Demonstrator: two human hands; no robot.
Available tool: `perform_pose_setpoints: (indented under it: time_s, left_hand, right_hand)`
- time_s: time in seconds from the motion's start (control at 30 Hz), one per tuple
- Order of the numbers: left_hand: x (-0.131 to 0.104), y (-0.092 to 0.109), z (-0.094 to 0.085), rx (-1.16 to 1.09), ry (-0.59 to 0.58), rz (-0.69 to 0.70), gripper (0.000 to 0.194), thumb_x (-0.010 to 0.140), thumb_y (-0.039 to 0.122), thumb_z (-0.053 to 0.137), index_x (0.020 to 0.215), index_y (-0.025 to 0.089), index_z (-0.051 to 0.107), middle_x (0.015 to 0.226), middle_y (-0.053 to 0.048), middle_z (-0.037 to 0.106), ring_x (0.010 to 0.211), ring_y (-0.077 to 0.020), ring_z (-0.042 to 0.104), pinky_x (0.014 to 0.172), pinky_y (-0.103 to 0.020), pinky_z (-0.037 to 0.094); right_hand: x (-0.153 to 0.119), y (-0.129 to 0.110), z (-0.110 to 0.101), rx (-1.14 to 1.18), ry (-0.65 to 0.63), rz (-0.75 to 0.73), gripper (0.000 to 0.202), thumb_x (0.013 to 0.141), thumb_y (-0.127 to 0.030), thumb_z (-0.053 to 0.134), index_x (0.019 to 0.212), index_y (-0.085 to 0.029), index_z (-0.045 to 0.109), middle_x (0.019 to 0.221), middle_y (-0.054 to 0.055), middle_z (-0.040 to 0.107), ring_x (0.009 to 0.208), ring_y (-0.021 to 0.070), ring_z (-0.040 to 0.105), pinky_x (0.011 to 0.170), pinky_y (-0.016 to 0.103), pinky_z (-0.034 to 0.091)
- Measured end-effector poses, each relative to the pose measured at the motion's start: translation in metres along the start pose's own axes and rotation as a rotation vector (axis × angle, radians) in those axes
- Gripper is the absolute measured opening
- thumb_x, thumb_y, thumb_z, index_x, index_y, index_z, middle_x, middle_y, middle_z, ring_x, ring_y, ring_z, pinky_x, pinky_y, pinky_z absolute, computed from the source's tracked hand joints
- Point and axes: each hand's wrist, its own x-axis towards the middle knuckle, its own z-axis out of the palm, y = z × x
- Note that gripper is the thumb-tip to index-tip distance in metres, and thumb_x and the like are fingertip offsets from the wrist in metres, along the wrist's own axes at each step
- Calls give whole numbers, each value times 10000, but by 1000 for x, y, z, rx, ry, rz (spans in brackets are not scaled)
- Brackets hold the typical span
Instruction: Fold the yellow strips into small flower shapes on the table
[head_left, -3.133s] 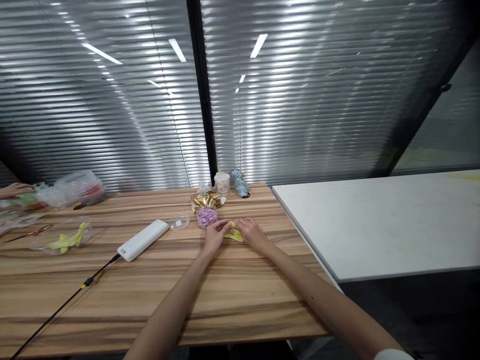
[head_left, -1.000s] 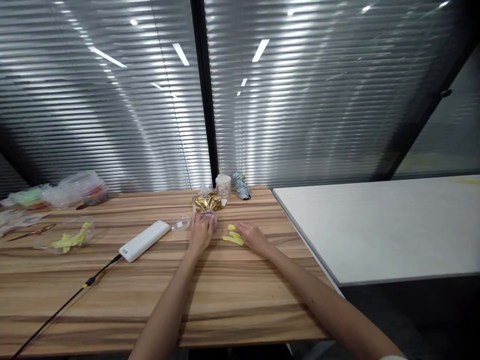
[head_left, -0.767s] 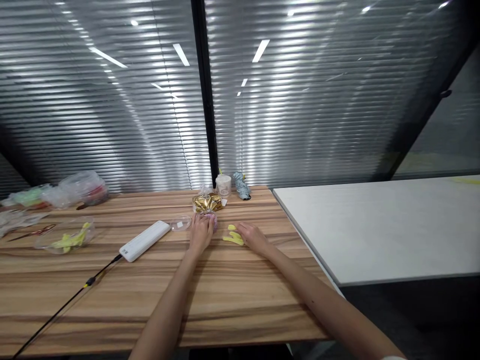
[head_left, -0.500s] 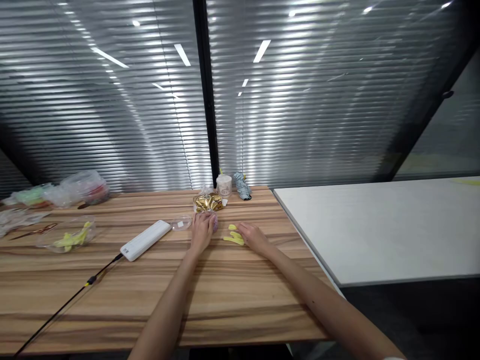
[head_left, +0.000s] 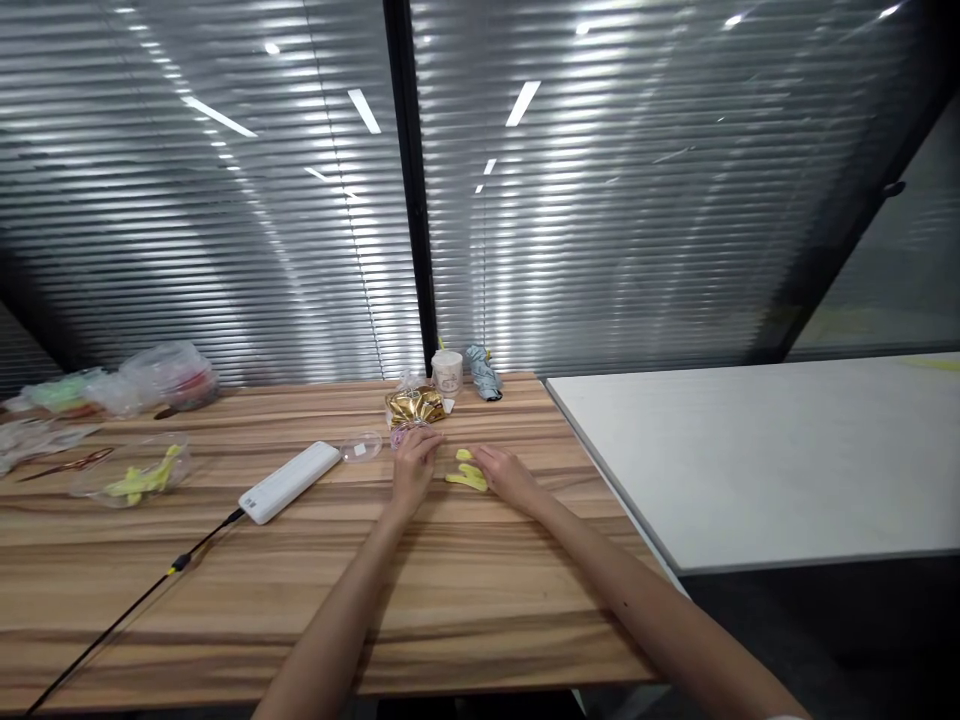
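My left hand (head_left: 415, 468) is in front of a small clear tub with something purple in it (head_left: 400, 436). Its fingers stretch towards the right, with nothing visible in them. To the right, my right hand (head_left: 507, 474) rests on the table, its fingertips closed at the edge of a soft-looking yellow piece (head_left: 468, 476). A smaller yellow lump (head_left: 464, 455) lies just above that piece. Left of the tub is a round clear lid (head_left: 361, 447) with a white label. The undersides of the fingers are hidden on both hands.
Behind the tub sit a gold packet (head_left: 417, 406), a white cup (head_left: 448, 372) and a blue-grey bundle (head_left: 484, 374). Leftward lie a white power bank (head_left: 291, 482) with a black cable, a clear dish (head_left: 94, 483) holding yellow pieces, scissors (head_left: 71, 465) and plastic bags (head_left: 169, 373).
My left hand has come off the purple-filled tub and shifted right, uncovering more of it. My right hand stays at the yellow piece, almost unmoved.
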Motion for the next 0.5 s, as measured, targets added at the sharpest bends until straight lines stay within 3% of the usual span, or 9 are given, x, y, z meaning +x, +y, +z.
perform_pose_setpoints:
  time_s: [0.23,0.5]
  left_hand:
    - [-5,11,12,-122,-78,-73,172,809,184,476,900,187,621,854,-50,641,806,-152,572,734,-301,456]
    - [-5,11,15,-244,-19,-349,184,770,236,527,893,164,643,879,-72,660,818,-173,597,747,-322,473]
  right_hand:
    - [0,1,1,-1,8,-2,242,843,-111,405,1064,-163,489,932,74,595,874,168,552,734,263,433]
    - [0,0,1,-16,24,-32,195,850,-118,399,1010,-164,501,890,68,588,820,163,545,707,256,423]
